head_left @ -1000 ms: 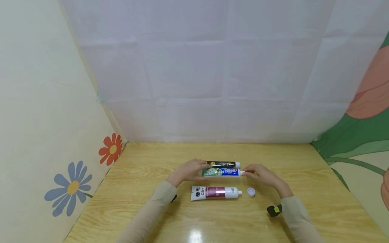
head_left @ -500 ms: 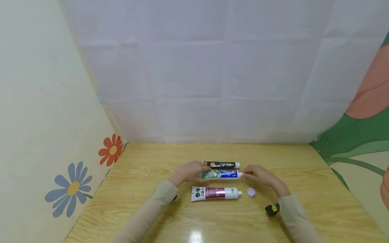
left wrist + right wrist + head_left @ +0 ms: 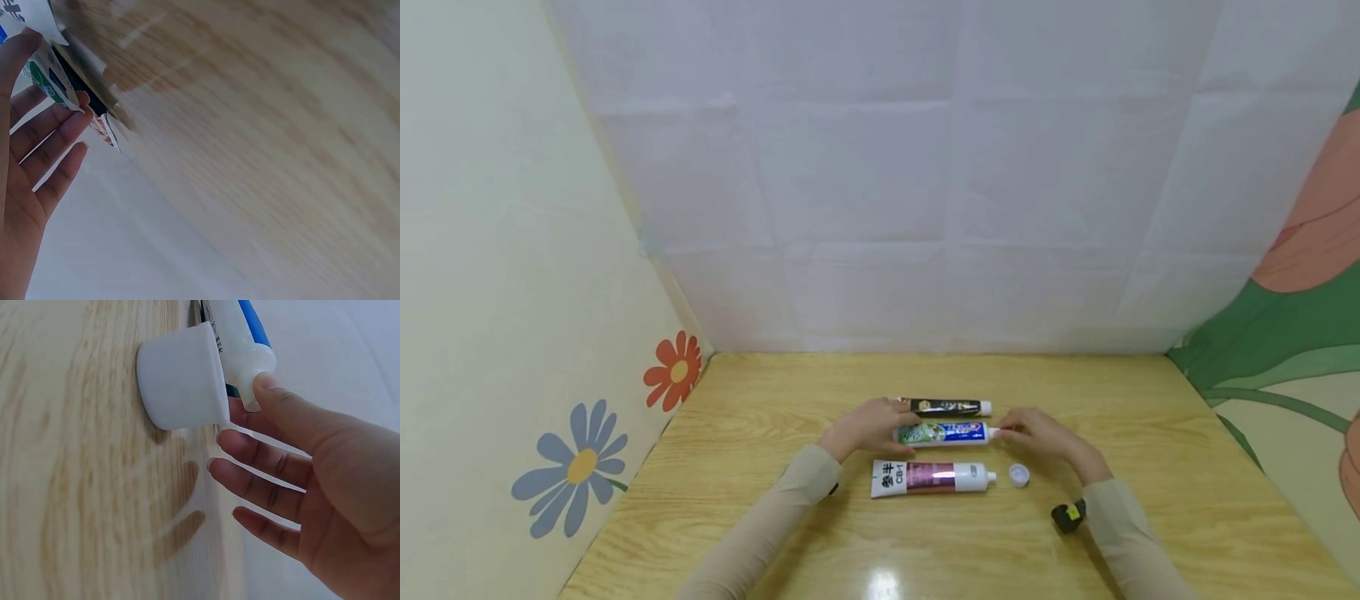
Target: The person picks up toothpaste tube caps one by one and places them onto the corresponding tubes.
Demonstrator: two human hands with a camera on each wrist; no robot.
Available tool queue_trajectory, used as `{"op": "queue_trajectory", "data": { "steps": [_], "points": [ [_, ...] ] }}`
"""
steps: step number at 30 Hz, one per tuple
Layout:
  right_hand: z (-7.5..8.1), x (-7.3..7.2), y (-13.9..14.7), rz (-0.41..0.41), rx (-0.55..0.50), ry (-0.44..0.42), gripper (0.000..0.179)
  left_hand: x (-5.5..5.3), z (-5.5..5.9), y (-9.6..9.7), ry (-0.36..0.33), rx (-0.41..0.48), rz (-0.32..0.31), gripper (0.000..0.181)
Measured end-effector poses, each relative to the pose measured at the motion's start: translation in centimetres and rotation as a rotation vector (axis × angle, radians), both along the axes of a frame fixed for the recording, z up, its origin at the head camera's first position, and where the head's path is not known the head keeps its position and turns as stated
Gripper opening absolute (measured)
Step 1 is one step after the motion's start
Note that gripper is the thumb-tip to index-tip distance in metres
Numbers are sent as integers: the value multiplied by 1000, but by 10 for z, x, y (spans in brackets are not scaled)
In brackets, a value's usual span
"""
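A blue, green and white toothpaste tube (image 3: 951,432) lies crosswise between the two hands. My left hand (image 3: 867,427) holds its flat tail end; in the left wrist view the thumb and fingers (image 3: 59,128) are on either side of that end. At the other end, my right hand (image 3: 1041,435) pinches the white tip (image 3: 251,394) between thumb and index finger, the other fingers spread loosely. Behind this tube lies a black toothpaste tube (image 3: 951,407). In front is a white and purple toothpaste tube (image 3: 931,477), its nozzle bare.
A loose white cap (image 3: 1019,475) stands on the wooden table (image 3: 970,550), just right of the purple tube's nozzle. A white cloth backdrop (image 3: 880,250) hangs behind the table. Flower-printed panels (image 3: 580,467) flank it on both sides.
The blue and green toothpaste tube has come slightly toward me, away from the black tube, with both hands still on it. The purple tube and loose cap have stayed put.
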State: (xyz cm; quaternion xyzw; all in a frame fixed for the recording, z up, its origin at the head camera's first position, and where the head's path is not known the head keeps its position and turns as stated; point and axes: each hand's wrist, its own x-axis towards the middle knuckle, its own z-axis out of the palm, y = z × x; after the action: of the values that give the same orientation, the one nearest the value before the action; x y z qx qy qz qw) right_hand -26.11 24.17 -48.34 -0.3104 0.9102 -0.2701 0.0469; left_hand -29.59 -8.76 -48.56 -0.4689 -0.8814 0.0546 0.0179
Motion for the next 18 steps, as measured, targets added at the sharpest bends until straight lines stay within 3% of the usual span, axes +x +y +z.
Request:
{"op": "queue_trajectory", "data": {
  "steps": [12, 18],
  "points": [
    [-1, -2, -1, 51, -18, 26, 19, 1, -3, 1, -17, -2, 3, 63],
    [-4, -4, -1, 32, -5, 1, 19, 0, -2, 2, -41, -15, 20, 62]
  ]
}}
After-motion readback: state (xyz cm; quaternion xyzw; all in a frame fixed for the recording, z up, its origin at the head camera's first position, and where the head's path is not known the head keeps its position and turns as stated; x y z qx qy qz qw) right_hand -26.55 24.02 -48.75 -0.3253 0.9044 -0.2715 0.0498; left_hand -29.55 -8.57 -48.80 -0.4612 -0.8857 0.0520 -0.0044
